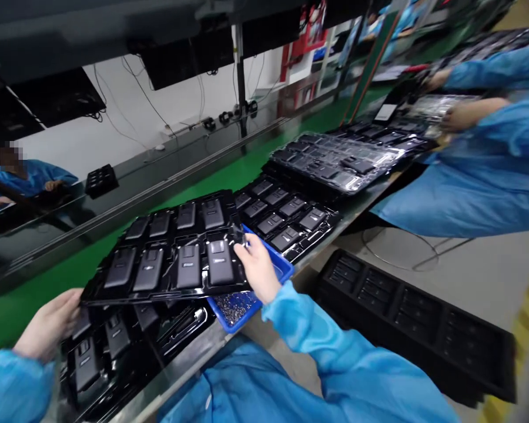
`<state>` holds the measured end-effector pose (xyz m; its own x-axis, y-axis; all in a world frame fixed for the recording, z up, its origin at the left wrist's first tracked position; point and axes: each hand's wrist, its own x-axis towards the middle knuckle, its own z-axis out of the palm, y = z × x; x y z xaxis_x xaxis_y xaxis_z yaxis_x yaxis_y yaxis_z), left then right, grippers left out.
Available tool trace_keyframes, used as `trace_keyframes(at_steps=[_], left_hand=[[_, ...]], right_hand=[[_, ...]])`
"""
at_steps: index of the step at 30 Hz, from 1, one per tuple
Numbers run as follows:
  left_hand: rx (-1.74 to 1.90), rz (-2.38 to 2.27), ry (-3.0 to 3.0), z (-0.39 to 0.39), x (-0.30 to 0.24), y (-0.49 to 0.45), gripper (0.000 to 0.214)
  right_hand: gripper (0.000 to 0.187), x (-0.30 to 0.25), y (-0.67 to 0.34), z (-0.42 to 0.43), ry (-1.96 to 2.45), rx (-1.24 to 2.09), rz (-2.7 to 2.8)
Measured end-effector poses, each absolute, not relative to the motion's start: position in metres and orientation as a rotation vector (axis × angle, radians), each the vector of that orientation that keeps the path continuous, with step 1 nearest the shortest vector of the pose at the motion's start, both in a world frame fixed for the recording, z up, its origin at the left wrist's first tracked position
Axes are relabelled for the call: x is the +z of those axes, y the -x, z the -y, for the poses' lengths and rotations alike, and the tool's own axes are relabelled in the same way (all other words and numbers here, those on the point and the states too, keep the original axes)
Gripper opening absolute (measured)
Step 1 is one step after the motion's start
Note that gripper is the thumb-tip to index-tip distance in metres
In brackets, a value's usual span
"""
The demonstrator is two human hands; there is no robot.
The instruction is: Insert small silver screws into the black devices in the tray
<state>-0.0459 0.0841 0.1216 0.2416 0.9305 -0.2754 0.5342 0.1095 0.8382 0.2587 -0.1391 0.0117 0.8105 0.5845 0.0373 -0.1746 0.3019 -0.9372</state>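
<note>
Black blister tray [170, 295] was what we held up in both hands, tilted over the line. Its eight pockets each carried a dark grey device housing [218, 262], and the pale marks on the housings were too blurred for us to read.

At far left, a person in a blue gown [26, 179] showed in a glossy black panel [48, 247], with a small black tray [101, 181] near that figure. Our left hand [48, 326] held the raised tray's left edge, its fingers close together, above a lower tray of housings [114, 346] on the line. A green conveyor belt [229, 176] ran behind.

Our right hand [258, 267] pinched the raised tray's right edge in a narrow grip. Just below it, a blue plastic bin [268, 273] held a heap of small metal screws [231, 309], its near side tucked under the raised tray.

Further along lay another tray of housings [286, 217], then a stack under clear plastic film [335, 161]. Beyond that sat a white label [385, 111], its writing unreadable, near a co-worker's blue-sleeved hands [454, 100]. A large black compartment tray [409, 317] lay low at right, beside yellow floor tape [524, 305].
</note>
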Motion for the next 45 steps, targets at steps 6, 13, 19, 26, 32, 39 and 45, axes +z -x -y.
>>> trace_keyframes(at_steps=[6, 13, 19, 26, 32, 39, 45], left_hand=[[0.414, -1.119, -1.744, -0.120, 0.119, -0.062, 0.038], [0.237, -0.943, -1.945, -0.134, 0.094, -0.242, 0.030], [0.119, -0.842, -2.122, -0.137, 0.052, -0.351, 0.031], [0.070, -0.734, -2.336, -0.155, 0.022, -0.414, 0.034], [0.029, -0.711, -2.452, -0.169, -0.004, -0.441, 0.034], [-0.010, -0.729, -2.549, -0.177, -0.028, -0.450, 0.035], [-0.094, -0.712, -2.631, -0.183, -0.034, -0.445, 0.034]], right_hand=[[0.043, 0.010, -0.310, 0.181, 1.185, 0.275, 0.247], [0.050, -0.009, -0.357, 0.219, 1.246, -0.097, 0.014], [0.053, -0.042, -0.381, 0.228, 1.324, -0.336, -0.120], [0.048, -0.073, -0.389, 0.217, 1.419, -0.414, -0.133], [0.052, -0.102, -0.393, 0.207, 1.571, -0.349, -0.131], [0.057, -0.122, -0.386, 0.211, 1.810, -0.163, -0.161], [0.053, -0.117, -0.383, 0.228, 1.978, -0.106, -0.239]])
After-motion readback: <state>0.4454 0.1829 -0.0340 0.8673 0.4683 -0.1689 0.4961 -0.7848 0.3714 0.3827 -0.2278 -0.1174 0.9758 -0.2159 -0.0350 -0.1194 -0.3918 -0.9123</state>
